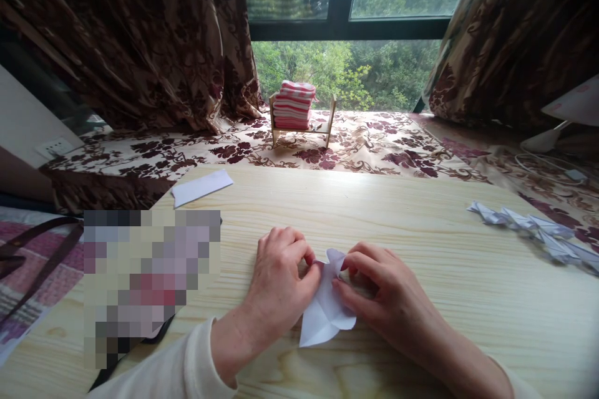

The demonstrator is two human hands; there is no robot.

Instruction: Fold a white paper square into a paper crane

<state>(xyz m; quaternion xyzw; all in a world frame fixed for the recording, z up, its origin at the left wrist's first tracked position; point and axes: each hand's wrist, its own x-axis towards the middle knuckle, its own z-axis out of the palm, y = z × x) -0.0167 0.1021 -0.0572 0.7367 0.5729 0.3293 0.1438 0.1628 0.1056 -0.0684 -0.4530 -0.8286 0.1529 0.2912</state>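
Fingers (310,282) pinching now, left hand (279,269) and right hand (388,287) both on the white paper (322,310), near middle of the worktop (449,336)! Part-folded, I'd say: creased, flared below, curled on top, flattening still left; finished-looking folded pieces (547,226) line the worktop's right side, a seemingly unfolded paper strip (202,188) its far-left corner

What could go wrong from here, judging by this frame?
The paper might wrinkle or tear: both the left hand and right hand have fingers on its upper part, while its lower end is unheld. The folded pieces lie near the table's right edge, so a bump might push some off. The white strip, near the far-left edge, might slip too.
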